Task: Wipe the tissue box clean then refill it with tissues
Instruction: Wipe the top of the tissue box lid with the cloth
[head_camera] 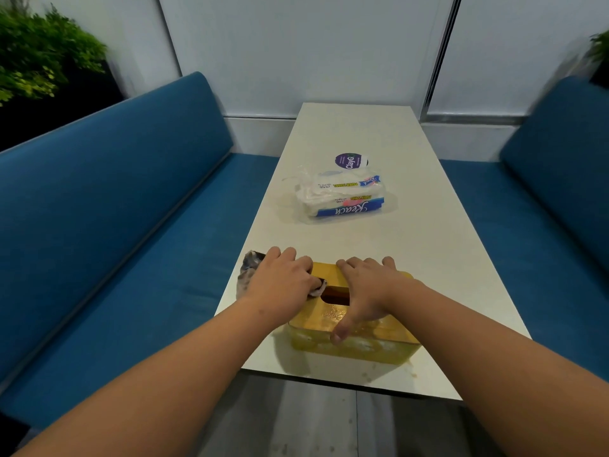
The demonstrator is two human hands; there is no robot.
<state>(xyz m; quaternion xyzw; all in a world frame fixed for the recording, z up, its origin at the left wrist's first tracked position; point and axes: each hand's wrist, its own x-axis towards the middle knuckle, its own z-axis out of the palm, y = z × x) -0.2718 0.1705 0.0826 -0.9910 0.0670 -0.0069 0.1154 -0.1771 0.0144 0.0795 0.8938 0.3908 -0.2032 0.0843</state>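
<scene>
A yellow tissue box (362, 347) with a wooden lid and a dark slot stands at the near end of the white table (428, 258). Its front wall looks smeared. My left hand (280, 278) presses a grey cloth (248, 268) onto the box's left end; part of the cloth pokes out by the slot. My right hand (365, 288) lies over the lid, fingers on the far edge and thumb down the front. An opened pack of paper towels (339, 199) lies farther along the table.
A round purple sticker or coaster (351, 159) sits beyond the pack. Blue padded benches (131, 225) flank the table on both sides. Green plants (39, 51) stand behind the left bench. A white wall closes the far end.
</scene>
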